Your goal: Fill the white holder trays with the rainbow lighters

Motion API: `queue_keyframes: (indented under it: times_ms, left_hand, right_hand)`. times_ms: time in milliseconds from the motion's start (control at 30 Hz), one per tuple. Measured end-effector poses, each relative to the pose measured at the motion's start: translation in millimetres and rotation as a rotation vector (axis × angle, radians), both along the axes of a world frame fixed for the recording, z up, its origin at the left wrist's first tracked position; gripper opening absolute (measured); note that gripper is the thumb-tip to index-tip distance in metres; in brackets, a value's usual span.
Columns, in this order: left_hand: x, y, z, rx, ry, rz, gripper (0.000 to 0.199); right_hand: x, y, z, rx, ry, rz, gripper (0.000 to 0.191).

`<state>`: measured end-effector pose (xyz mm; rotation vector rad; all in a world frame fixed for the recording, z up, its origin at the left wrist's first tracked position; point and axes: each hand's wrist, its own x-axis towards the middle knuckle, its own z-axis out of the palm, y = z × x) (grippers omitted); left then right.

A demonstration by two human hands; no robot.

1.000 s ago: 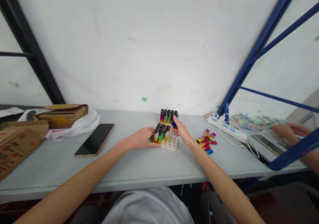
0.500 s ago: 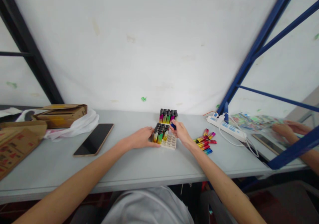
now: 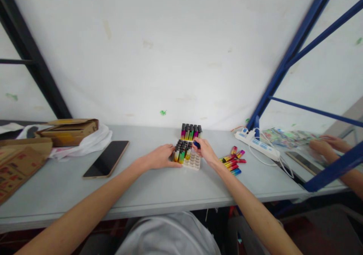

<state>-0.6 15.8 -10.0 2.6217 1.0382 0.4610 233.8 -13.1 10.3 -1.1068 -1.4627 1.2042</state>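
A white tray (image 3: 194, 164) with rows of slots lies in front of me, its left part filled with upright lighters (image 3: 181, 156) in yellow, green and other shiny colours with black tops. My left hand (image 3: 162, 156) curls around the tray's left side, thumb along the front corner and fingers behind. Above the tray's right part, my right hand (image 3: 205, 151) pinches a lighter with a dark blue end (image 3: 196, 144); its other end is hidden by the fingers. Bare slots show along the tray's front right. Just behind stands a second full block of lighters (image 3: 191, 131).
Loose lighters (image 3: 233, 162) lie piled right of my right hand. Farther right are a white power strip (image 3: 257, 145) with cables and a blue metal post (image 3: 320, 177). A co-worker's hands (image 3: 329, 146) are beyond it. Leftward lie a phone (image 3: 106, 159) and cardboard boxes (image 3: 68, 132).
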Motion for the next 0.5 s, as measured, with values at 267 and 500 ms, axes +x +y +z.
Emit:
queue_keyframes:
  times_ms: [267, 500]
  left_hand:
    - [2.3, -6.8, 9.6, 0.027, 0.077, -0.007, 0.059]
    - [2.8, -7.3, 10.2, 0.013, 0.067, -0.008, 0.053]
  right_hand:
    - [10.1, -4.8, 7.8, 0.179, 0.049, 0.103, 0.061]
    - [16.0, -10.2, 8.1, 0.305, -0.117, 0.172, 0.044]
